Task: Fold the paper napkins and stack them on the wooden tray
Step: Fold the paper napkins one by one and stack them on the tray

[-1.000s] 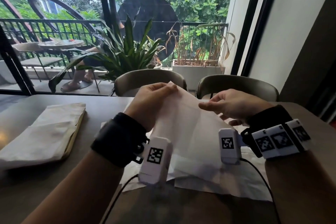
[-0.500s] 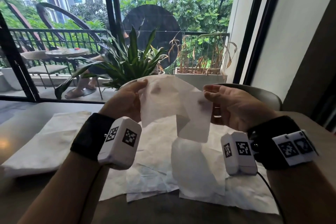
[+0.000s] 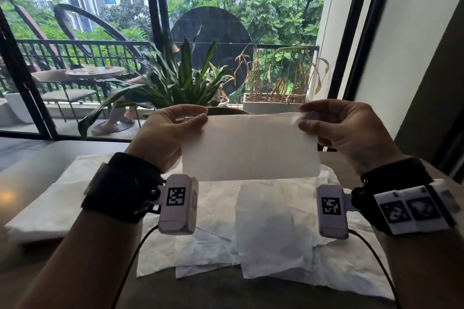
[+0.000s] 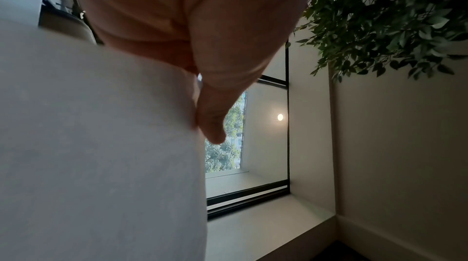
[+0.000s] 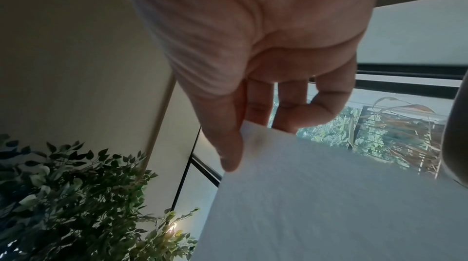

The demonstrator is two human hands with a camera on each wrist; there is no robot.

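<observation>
Centre of the frame: a white napkin (image 3: 251,148) hangs above the desk (image 3: 32,160), its upper corners pinched by the left hand (image 3: 165,133) and the right hand (image 3: 344,130). Loose napkins (image 3: 263,241) lie spread beneath; a stack (image 3: 47,211) rests at lower left.

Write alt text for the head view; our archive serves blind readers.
Left hand and right hand pinch a white napkin by its top corners, held above loose napkins on a table by a window.
</observation>
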